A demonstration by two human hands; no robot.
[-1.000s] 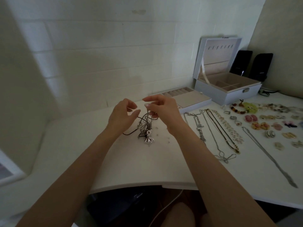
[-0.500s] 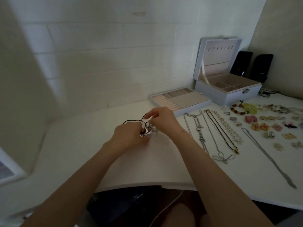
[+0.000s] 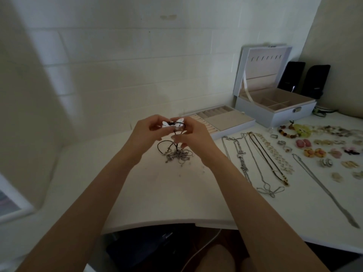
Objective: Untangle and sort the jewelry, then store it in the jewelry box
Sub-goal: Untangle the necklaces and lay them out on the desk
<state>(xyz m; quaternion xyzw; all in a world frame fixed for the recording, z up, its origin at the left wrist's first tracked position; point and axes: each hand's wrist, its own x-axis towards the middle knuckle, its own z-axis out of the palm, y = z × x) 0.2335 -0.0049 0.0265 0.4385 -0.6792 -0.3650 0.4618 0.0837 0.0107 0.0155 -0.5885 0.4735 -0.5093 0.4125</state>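
A knot of silver chains and black cord [image 3: 177, 154] lies on the white desk [image 3: 161, 193], its upper end lifted. My left hand [image 3: 146, 134] and my right hand [image 3: 193, 137] are raised above the knot and together pinch a white butterfly-shaped pendant [image 3: 172, 123] on the black cord. The grey jewelry box [image 3: 275, 107] stands open at the back right, lid upright. Its removed tray [image 3: 220, 119] sits in front of it to the left.
Several necklaces [image 3: 261, 160] lie straightened in a row to the right. Rings, earrings and bead bracelets [image 3: 318, 150] are spread out further right. Two black speakers [image 3: 306, 79] stand behind the box. The desk's front edge curves inward near my legs.
Both hands went down onto the knot on the desk, then rose with the white pendant and cord held between them; the chains now trail down to the desk.
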